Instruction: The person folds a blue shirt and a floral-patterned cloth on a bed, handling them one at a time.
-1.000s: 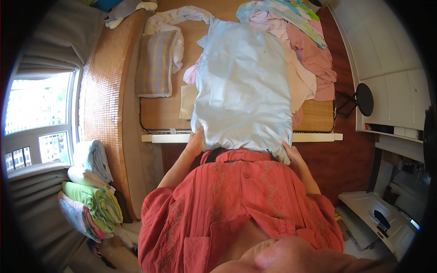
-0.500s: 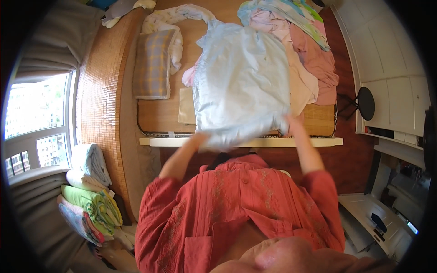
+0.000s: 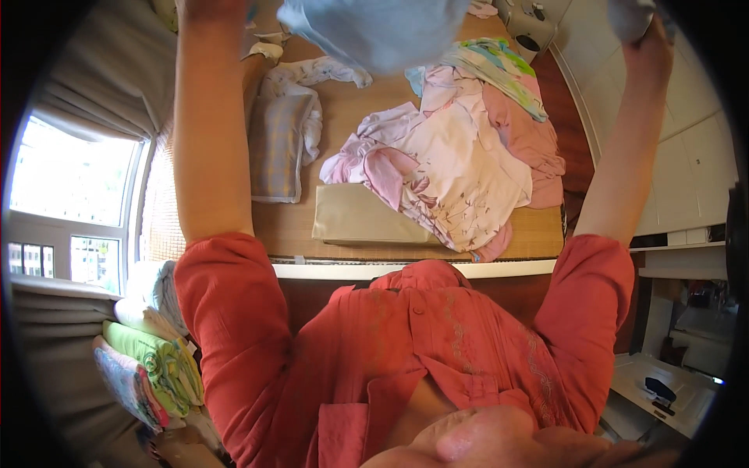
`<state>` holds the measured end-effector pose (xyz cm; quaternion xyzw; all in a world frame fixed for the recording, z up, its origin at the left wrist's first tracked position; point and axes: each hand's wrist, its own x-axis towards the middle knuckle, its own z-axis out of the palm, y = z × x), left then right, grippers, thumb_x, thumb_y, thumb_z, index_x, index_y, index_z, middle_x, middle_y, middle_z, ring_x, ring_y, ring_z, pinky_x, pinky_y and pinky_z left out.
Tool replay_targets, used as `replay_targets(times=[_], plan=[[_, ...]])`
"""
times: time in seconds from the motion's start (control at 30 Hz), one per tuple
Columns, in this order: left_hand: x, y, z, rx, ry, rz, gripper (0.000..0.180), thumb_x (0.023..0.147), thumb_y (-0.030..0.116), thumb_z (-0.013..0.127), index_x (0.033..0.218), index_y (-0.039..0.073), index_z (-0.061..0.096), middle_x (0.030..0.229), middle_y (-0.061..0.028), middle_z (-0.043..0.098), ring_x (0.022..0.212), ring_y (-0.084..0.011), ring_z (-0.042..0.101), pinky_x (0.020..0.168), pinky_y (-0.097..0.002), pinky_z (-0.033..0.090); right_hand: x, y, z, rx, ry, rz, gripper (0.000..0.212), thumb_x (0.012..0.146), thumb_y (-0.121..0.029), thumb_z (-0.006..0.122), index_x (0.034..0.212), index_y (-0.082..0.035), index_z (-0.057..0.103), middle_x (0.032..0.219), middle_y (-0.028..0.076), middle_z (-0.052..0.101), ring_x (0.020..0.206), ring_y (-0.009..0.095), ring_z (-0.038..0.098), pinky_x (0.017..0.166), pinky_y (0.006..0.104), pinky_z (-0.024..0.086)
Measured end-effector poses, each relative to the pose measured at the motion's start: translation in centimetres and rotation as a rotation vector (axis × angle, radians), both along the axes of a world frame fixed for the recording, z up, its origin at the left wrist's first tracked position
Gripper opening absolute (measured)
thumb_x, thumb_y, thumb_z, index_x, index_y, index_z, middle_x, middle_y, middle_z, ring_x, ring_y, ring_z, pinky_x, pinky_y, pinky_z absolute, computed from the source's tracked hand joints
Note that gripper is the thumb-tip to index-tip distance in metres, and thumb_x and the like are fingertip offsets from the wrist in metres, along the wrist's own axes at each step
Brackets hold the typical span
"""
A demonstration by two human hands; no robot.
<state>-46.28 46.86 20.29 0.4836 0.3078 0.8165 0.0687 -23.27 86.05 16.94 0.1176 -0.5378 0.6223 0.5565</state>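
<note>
A light blue satiny cloth is raised at the top of the head view, its middle sagging above the bed. My right hand, lifted high at the upper right, grips one bunched end of it. At the upper left, my left hand is up at the same height and partly cut off by the picture edge. A bit of blue fabric shows beside its fingers. Below lies a crumpled pale pink printed cloth, partly over a beige box-like bundle.
A plaid pillow and a rolled white printed cloth lie on the bed's left. Pink fabric and a green-blue cloth are heaped at right. Folded bedding is stacked by the window. White cabinets line the right.
Both arms have swung up and apart from the bed's near edge, lifting the light blue cloth off the bed. The pale pink printed cloth and beige bundle beneath are uncovered.
</note>
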Motion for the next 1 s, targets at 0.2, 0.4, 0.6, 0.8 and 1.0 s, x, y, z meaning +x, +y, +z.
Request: replay_targets(times=[0.2, 0.4, 0.6, 0.8, 1.0], plan=[[6.5, -6.6, -14.3, -0.279, -0.310, 0.505, 0.044, 0.090, 0.019, 0.065, 0.124, -0.005, 0.051, 0.115, -0.0128, 0.062, 0.096, -0.0220, 0.064, 0.078, -0.0358, 0.056, 6.7, -4.6, -14.4, -0.247, -0.558, 0.222, 0.046, 0.091, -0.024, 0.063, 0.130, -0.005, 0.047, 0.119, 0.010, 0.060, 0.104, 0.021, 0.061, 0.079, 0.0356, 0.055], [15.2, -14.8, -30.8, -0.987, -0.509, 0.796, 0.033, 0.096, 0.025, 0.056, 0.105, -0.006, 0.063, 0.091, -0.0022, 0.062, 0.082, -0.0084, 0.053, 0.069, -0.0262, 0.046, 14.3, -11.6, -32.0, -0.013, -1.282, -0.073, 0.032, 0.091, -0.022, 0.060, 0.113, 0.001, 0.060, 0.098, 0.006, 0.065, 0.081, 0.012, 0.060, 0.070, 0.0297, 0.050], [23.3, -18.9, -43.0, -1.107, -0.825, 0.656, 0.031, 0.095, 0.025, 0.057, 0.103, -0.004, 0.064, 0.088, -0.0019, 0.062, 0.081, -0.0092, 0.053, 0.070, -0.0268, 0.045, 21.3, -15.5, -41.8, -0.327, -1.488, -0.112, 0.029, 0.093, -0.019, 0.057, 0.109, 0.004, 0.063, 0.088, 0.001, 0.063, 0.075, 0.010, 0.055, 0.069, 0.0267, 0.046], [22.5, -20.4, -45.1, -1.000, -1.087, 0.361, 0.033, 0.093, 0.025, 0.060, 0.109, -0.004, 0.060, 0.095, -0.0076, 0.065, 0.082, -0.0150, 0.061, 0.070, -0.0295, 0.050, 21.5, -15.1, -40.8, -0.496, -1.181, 0.141, 0.036, 0.094, -0.022, 0.058, 0.117, 0.005, 0.059, 0.099, 0.004, 0.064, 0.085, 0.011, 0.058, 0.074, 0.0273, 0.047], [22.6, -23.2, -47.4, -1.149, -1.066, 0.066, 0.035, 0.090, 0.024, 0.064, 0.111, -0.004, 0.060, 0.098, -0.0087, 0.066, 0.084, -0.0173, 0.064, 0.073, -0.0311, 0.052, 24.5, -15.7, -44.4, -0.646, -1.281, 0.653, 0.057, 0.087, -0.018, 0.067, 0.135, 0.001, 0.043, 0.127, 0.009, 0.055, 0.110, 0.020, 0.056, 0.092, 0.0318, 0.046]])
